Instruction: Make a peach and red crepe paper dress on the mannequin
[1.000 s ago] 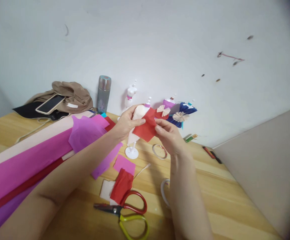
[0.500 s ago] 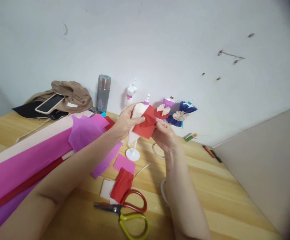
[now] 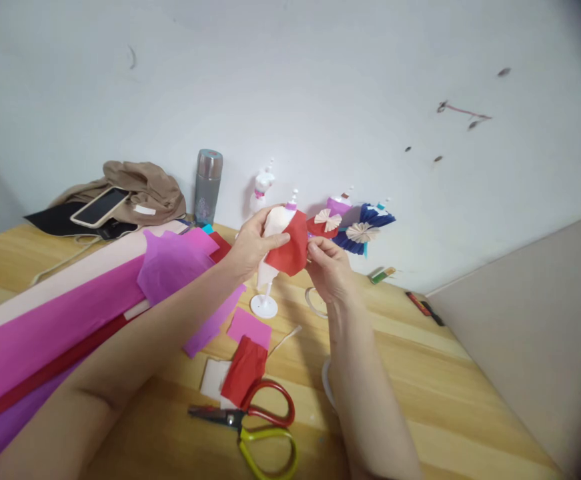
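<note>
My left hand [image 3: 251,248] grips a small mannequin [image 3: 270,267] wrapped in cream paper, thumb pressing a piece of red crepe paper [image 3: 291,251] against its body. My right hand [image 3: 326,267] pinches the right edge of the same red paper, fingers closed. The mannequin's white round base [image 3: 263,306] stands on the wooden table [image 3: 445,387]. Behind the hands stand other small mannequins, one white with a pink band [image 3: 261,185], and some dressed in purple and blue paper with cream fans [image 3: 355,228].
Rolls of pink, cream and purple crepe paper [image 3: 60,320] lie at the left. Red-and-yellow scissors [image 3: 260,427], red and pink scraps [image 3: 244,363] and tape rings [image 3: 315,300] lie in front. A steel flask [image 3: 207,187], a phone [image 3: 99,207] on a brown bag, and a wall behind.
The right hand has slid inward and folded the red paper tighter round the mannequin, so the red piece looks narrower. The left hand has held still.
</note>
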A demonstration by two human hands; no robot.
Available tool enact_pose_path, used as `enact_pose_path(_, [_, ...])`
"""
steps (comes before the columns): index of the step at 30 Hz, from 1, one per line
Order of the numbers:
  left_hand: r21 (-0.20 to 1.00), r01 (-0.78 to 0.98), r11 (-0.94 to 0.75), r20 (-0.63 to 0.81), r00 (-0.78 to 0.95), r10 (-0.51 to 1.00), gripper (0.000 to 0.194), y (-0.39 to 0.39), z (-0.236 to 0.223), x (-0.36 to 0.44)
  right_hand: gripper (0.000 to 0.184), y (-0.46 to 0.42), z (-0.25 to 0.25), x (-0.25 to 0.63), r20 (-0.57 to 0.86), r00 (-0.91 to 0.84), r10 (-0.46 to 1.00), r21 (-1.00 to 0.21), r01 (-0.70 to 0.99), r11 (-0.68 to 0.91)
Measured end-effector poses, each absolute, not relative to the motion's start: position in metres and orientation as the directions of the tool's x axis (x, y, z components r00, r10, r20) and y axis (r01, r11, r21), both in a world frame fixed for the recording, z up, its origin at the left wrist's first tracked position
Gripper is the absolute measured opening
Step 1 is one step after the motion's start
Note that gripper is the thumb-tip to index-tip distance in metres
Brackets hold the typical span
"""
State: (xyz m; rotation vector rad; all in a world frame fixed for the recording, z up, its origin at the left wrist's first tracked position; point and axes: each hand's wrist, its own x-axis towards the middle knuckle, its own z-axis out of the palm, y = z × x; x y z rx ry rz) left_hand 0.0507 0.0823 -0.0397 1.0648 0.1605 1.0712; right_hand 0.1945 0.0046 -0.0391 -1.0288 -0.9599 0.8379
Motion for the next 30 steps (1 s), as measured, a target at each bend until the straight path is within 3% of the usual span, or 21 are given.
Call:
enact_pose_path(14, [0.773, -0.629, 0.086, 0.370, 0.556, 0.745, 0.063, 0.0781, -0.0392, 0.0521, 0.030, 0.0043, -0.0380, 0.1873, 0.292, 0.389, 0.874, -0.930, -0.099, 0.354])
enact_pose_path(20, [0.770, -0.633, 0.082, 0.367, 0.545, 0.754, 0.061, 0.0792, -0.0393, 0.0520, 0.027, 0.0009, -0.0388, 0.1945, 0.277, 0.290, 0.916, -0.945, -0.092, 0.314])
enact_pose_path(30, [0.751, -0.641, 0.160, 0.362, 0.602, 0.712, 0.058, 0.0757, -0.0392, 0.0524, 0.025, 0.0108, -0.0465, 0.1926, 0.338, 0.431, 0.837, -0.924, -0.018, 0.383])
